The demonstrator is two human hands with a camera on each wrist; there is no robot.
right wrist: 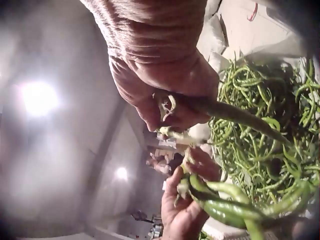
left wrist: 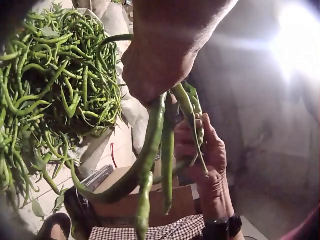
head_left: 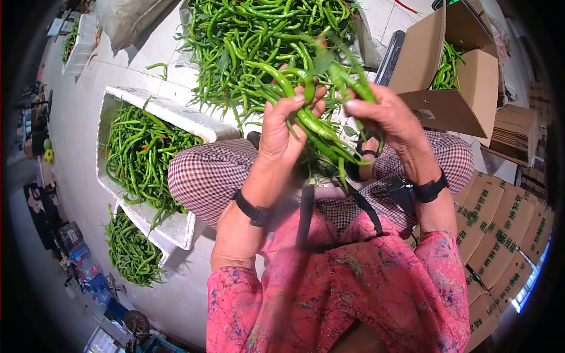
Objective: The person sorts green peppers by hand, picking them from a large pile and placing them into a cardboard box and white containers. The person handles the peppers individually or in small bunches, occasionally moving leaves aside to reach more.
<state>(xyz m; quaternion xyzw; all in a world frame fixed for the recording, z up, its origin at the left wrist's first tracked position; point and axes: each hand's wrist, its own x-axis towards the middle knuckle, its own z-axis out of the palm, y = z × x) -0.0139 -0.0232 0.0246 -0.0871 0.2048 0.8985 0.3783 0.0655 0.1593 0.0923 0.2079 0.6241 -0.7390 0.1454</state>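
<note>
In the head view my left hand grips several long green peppers, thumb across their upper part, tips hanging toward the lap. Just to its right, my right hand pinches more green peppers, blurred at their upper ends. The right wrist view has a pepper sticking out of the right hand, with the left hand below it. Beyond both hands lies a large heap of green peppers.
At left stand a white foam box of peppers and a smaller pepper pile. An open cardboard box holding some peppers is at upper right, with flattened cartons below it. Checkered knees flank the hands.
</note>
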